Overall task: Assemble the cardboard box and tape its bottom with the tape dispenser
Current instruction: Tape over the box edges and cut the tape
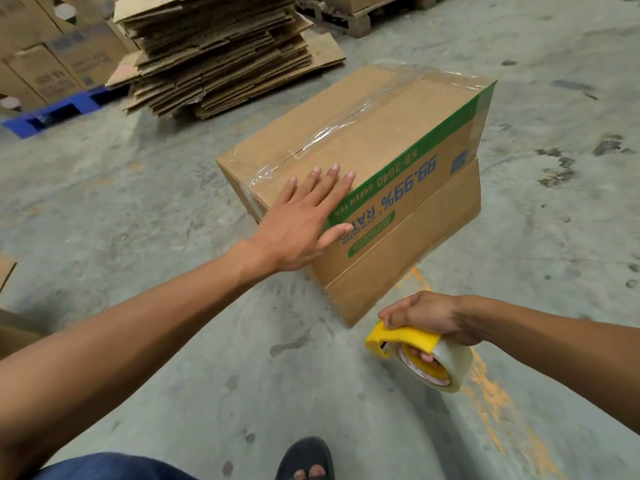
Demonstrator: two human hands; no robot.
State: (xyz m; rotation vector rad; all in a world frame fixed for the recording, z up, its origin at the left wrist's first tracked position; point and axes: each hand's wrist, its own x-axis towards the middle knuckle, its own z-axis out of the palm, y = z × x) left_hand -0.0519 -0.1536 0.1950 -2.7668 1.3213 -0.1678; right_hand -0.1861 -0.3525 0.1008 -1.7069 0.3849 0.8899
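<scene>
A brown cardboard box (408,140) with a green stripe and upside-down blue print stands upside down on the concrete floor. Clear tape runs along the seam of its upward-facing bottom and down the near end. My left hand (304,216) lies flat with straight fingers on the box's near corner, thumb against the printed side. My right hand (426,317) grips a yellow tape dispenser (408,344) with a roll of clear tape, held low, in front of the box and apart from it.
A stack of flattened cardboard (221,50) rises at the back left. Printed cartons (52,60) sit on a blue pallet (55,112) at far left. A wooden pallet (367,12) is at the back. My sandalled foot (306,459) shows at the bottom.
</scene>
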